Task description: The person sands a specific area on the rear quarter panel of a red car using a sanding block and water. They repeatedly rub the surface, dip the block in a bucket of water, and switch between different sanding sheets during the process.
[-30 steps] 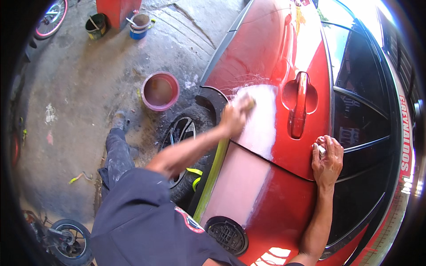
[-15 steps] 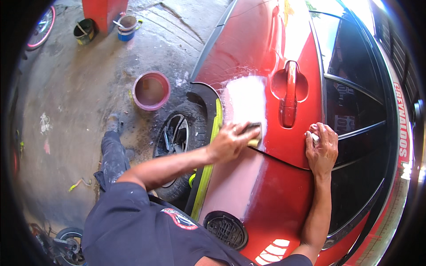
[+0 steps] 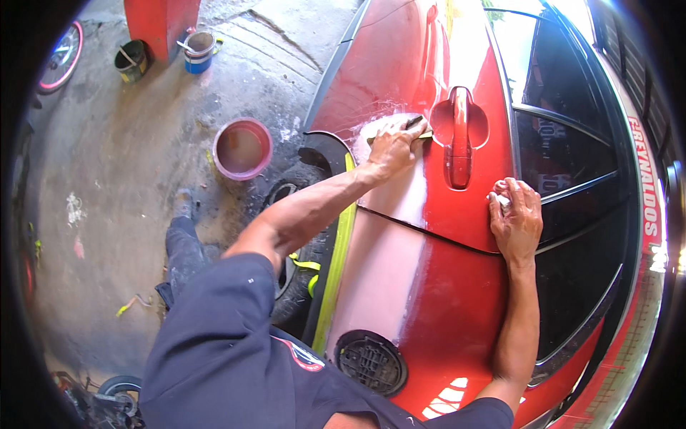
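My left hand is closed around a sanding block, dark with a yellowish part, most of it hidden under the fingers. It presses on the upper end of a pale filler patch on a red car's side, left of the door handle. The patch runs across the dark door gap. Beside the window's lower edge, my right hand rests on the red panel with bent fingers. Something small and white shows between them; its kind is unclear.
On the concrete floor stand a pink bucket of murky water, a dark bucket and a blue-and-white bucket, near a red pillar. A wheel sits below the car's yellow-edged black trim.
My left hand has slid the sanding block up the patch, from near the door gap to beside the handle. The right hand has stayed in place on the panel.
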### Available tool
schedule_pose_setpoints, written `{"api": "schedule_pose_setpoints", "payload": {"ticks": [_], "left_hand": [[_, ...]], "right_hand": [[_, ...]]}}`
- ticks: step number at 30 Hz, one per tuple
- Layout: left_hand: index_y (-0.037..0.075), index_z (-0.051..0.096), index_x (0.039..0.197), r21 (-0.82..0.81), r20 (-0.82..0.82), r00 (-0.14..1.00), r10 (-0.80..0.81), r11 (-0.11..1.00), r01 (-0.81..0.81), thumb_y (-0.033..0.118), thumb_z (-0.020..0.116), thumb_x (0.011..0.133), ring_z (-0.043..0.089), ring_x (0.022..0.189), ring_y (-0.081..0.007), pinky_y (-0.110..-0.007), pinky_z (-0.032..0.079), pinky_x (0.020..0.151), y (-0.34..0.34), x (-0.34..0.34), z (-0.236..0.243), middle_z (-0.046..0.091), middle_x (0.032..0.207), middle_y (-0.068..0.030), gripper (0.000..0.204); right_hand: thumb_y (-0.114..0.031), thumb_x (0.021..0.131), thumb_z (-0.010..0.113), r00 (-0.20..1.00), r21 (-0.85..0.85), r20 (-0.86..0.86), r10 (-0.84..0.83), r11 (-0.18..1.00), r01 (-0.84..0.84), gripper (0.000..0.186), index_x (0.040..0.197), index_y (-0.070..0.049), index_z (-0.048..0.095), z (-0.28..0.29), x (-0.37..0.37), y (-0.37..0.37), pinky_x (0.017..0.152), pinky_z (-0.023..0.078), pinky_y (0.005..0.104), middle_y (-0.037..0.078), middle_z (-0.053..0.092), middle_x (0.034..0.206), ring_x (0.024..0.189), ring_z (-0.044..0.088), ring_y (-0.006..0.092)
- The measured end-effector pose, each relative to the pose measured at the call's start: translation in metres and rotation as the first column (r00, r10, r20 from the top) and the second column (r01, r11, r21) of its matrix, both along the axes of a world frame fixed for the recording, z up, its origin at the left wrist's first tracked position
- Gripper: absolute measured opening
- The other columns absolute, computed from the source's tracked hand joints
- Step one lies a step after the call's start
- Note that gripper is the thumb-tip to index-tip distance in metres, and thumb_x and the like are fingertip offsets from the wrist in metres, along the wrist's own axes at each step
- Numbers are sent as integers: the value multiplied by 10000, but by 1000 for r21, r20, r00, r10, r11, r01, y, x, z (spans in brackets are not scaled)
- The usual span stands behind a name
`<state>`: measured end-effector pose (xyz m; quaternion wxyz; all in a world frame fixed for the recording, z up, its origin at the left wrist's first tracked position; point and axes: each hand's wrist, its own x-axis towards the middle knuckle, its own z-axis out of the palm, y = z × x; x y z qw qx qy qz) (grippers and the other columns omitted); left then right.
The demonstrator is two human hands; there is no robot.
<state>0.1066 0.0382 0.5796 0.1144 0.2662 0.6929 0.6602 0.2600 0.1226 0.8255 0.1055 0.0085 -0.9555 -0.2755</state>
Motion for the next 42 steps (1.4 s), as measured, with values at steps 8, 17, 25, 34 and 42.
{"api": "schedule_pose_setpoints", "payload": {"ticks": [8, 17, 25, 34, 42], "left_hand": [[231, 638, 1406, 186, -365, 931, -11, 979, 84, 126, 584, 926, 574, 1292, -426, -595, 416, 1095, -25, 97, -32, 555, 1495, -122, 495], [137, 610, 1426, 256, -386, 922, 25, 963, 82, 111, 626, 915, 498, 1397, -436, -554, 383, 1151, -54, 135, -54, 575, 1473, -184, 511], [148, 619, 1424, 189, -14, 994, 105, 977, -101, 175, 622, 959, 549, 1347, -402, -487, 433, 1142, -3, 18, -72, 580, 1470, -164, 466], [94, 648, 1370, 155, 115, 983, 142, 975, -159, 144, 605, 945, 647, 1215, -371, -445, 508, 1049, 16, -29, -74, 629, 1387, -193, 431], [110, 655, 1378, 296, -212, 974, 78, 955, -12, 69, 676, 880, 565, 1313, -429, -510, 450, 1109, -42, 80, -81, 617, 1411, -196, 500]], "right_hand": [[-182, 863, 775, 997, 1, 6, -82, 997, 82, 381, 1195, -22, 679, -2, 18, 9, 948, 519, 461, 160, 675, 1161, 1077, 631, 359], [-188, 857, 783, 989, -22, 31, -143, 989, 143, 398, 1202, -16, 683, -6, 29, 11, 949, 520, 462, 177, 672, 1166, 1085, 633, 359], [-180, 858, 779, 998, -15, 15, -53, 998, 53, 385, 1190, -11, 681, -3, 10, 7, 956, 516, 460, 165, 673, 1163, 1090, 630, 353], [-195, 866, 770, 999, -6, -1, -51, 999, 51, 397, 1211, -22, 674, 3, 3, 2, 959, 513, 464, 165, 666, 1165, 1084, 627, 354], [-171, 858, 757, 999, -35, -15, -43, 999, 42, 367, 1184, -34, 659, -1, 11, 8, 922, 503, 468, 148, 659, 1116, 1038, 620, 351]]}}
